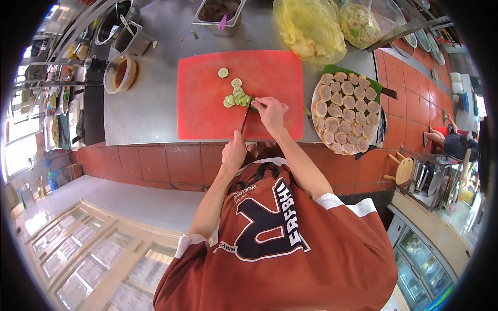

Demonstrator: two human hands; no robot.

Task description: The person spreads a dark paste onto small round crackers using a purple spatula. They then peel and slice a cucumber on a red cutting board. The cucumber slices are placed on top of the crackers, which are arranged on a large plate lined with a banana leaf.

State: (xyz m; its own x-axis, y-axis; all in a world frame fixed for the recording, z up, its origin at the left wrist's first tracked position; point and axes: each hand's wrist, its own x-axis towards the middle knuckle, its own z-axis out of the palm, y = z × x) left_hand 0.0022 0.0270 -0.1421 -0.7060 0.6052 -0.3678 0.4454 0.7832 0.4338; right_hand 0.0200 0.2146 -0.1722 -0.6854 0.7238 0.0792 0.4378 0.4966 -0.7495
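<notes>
My left hand (233, 153) grips the handle of a kitchen knife (246, 118), its blade pointing away from me across the red cutting board (202, 116). My right hand (272, 112) holds a piece of green cucumber (259, 105) against the board, fingertips close beside the blade. Left of the blade, several thin cucumber slices (238, 93) lie overlapping in a loose cluster. One single slice (223, 72) rests apart, farther back on the board. How much cucumber is under my right fingers is partly hidden.
Right of the board stands a plate (316, 134) of topped bread rounds (348, 103) over a green leaf. Behind are a yellow plastic bag (311, 27), a clear bag of shredded vegetables (360, 27) and a metal pan (223, 29). A tub of brown liquid (120, 74) sits left.
</notes>
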